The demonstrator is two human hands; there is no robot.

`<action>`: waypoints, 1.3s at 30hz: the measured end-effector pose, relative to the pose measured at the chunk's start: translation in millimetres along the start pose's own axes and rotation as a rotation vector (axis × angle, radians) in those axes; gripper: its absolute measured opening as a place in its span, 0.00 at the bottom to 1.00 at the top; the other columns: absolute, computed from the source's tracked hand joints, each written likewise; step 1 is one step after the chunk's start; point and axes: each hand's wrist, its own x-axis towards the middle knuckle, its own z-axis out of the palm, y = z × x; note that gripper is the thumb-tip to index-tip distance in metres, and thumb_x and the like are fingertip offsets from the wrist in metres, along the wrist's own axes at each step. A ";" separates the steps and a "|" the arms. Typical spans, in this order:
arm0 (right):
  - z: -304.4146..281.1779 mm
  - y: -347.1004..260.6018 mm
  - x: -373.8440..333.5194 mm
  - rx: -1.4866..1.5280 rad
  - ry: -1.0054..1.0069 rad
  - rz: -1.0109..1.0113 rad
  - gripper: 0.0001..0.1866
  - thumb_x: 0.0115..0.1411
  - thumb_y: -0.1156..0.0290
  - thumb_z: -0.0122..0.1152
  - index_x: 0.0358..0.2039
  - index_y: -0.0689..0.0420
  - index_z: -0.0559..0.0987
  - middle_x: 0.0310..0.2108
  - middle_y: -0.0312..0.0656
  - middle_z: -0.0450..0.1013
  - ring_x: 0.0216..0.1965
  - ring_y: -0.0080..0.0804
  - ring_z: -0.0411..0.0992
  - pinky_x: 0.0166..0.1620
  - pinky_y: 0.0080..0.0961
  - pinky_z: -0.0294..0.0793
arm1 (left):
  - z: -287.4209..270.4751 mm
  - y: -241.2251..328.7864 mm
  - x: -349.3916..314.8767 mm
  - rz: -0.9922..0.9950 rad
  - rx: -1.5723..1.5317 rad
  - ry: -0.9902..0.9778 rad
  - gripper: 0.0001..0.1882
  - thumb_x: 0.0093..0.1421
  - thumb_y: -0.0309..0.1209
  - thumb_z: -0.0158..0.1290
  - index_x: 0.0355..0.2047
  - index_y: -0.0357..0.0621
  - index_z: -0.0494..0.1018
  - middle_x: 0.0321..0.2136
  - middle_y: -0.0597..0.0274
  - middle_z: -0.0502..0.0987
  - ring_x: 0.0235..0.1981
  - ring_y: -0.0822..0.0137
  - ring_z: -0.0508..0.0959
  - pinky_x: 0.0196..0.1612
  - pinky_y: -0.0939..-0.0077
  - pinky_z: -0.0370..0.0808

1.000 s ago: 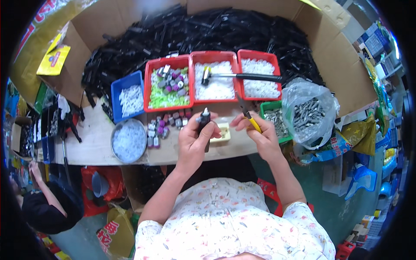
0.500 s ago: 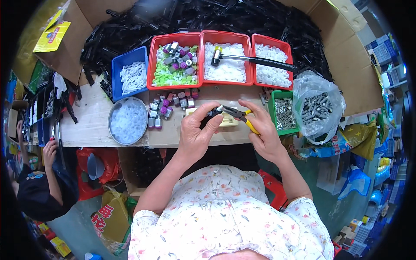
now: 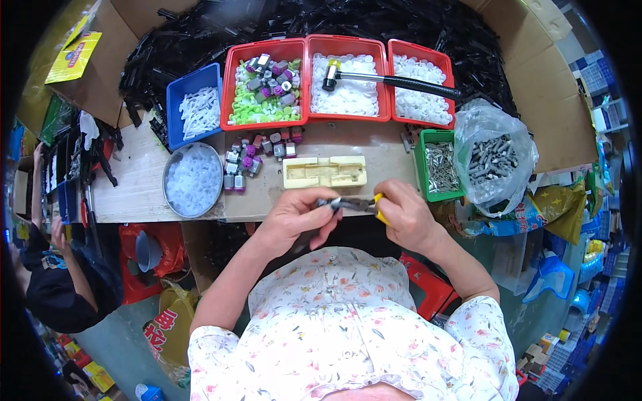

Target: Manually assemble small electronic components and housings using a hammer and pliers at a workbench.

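Basically, a small dark part is pinched by the L hand fingers near the surface edge, w/ yellow-handled pliers gripped in the R hand fingers, tip right by it (can't tell if touching, tbh). Cream block is set just beyond.

co-worker at left | red stool | yellow bag on floor
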 end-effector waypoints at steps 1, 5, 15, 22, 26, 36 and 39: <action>0.5 -3.0 0.4 0.026 -0.009 -0.042 0.07 0.45 0.80 0.59 0.26 0.62 0.71 0.34 0.46 0.70 0.37 0.43 0.73 0.40 0.37 0.71 | -3.5 -1.8 -4.6 -0.003 -0.001 -0.003 0.12 0.66 0.34 0.55 0.43 0.37 0.74 0.22 0.60 0.73 0.18 0.71 0.72 0.20 0.78 0.67; 6.8 -15.8 6.7 0.112 0.023 -0.156 0.10 0.39 0.82 0.61 0.24 0.62 0.70 0.33 0.47 0.70 0.31 0.43 0.71 0.34 0.35 0.70 | -17.2 -9.4 -25.5 -0.115 -0.246 -0.253 0.17 0.64 0.40 0.58 0.40 0.36 0.73 0.21 0.55 0.74 0.16 0.66 0.72 0.20 0.72 0.67; 10.4 13.8 11.4 0.015 -0.036 0.176 0.12 0.45 0.84 0.59 0.34 0.64 0.74 0.43 0.53 0.69 0.45 0.53 0.70 0.47 0.41 0.70 | -79.0 -14.2 -113.5 -0.249 1.281 0.281 0.14 0.60 0.34 0.59 0.41 0.36 0.77 0.26 0.51 0.80 0.26 0.51 0.80 0.32 0.64 0.77; 8.8 38.7 18.7 -0.259 -0.111 0.363 0.18 0.49 0.85 0.56 0.43 0.65 0.72 0.47 0.53 0.66 0.49 0.54 0.67 0.51 0.42 0.68 | -84.0 25.8 -134.7 -0.300 1.085 0.239 0.15 0.62 0.30 0.57 0.46 0.33 0.78 0.29 0.52 0.82 0.30 0.67 0.82 0.37 0.71 0.78; 12.5 40.0 20.8 -0.302 -0.159 0.369 0.20 0.50 0.83 0.59 0.46 0.65 0.73 0.49 0.52 0.66 0.51 0.51 0.66 0.52 0.44 0.67 | -76.5 82.9 -122.1 -0.168 0.715 0.555 0.11 0.62 0.30 0.57 0.38 0.32 0.81 0.26 0.60 0.81 0.25 0.75 0.79 0.31 0.80 0.76; 17.7 41.6 23.2 -0.328 -0.149 0.328 0.22 0.57 0.79 0.58 0.54 0.63 0.71 0.56 0.54 0.64 0.57 0.53 0.65 0.58 0.42 0.65 | -218.5 127.7 -77.7 0.013 1.114 1.230 0.16 0.59 0.38 0.61 0.25 0.34 0.80 0.17 0.65 0.75 0.18 0.76 0.73 0.22 0.81 0.67; 16.7 41.5 23.6 -0.323 -0.155 0.331 0.22 0.57 0.79 0.59 0.54 0.63 0.71 0.57 0.54 0.63 0.57 0.53 0.65 0.59 0.43 0.65 | -232.9 127.6 -79.1 0.037 1.021 1.186 0.16 0.58 0.38 0.61 0.23 0.35 0.79 0.16 0.66 0.74 0.16 0.77 0.71 0.20 0.81 0.64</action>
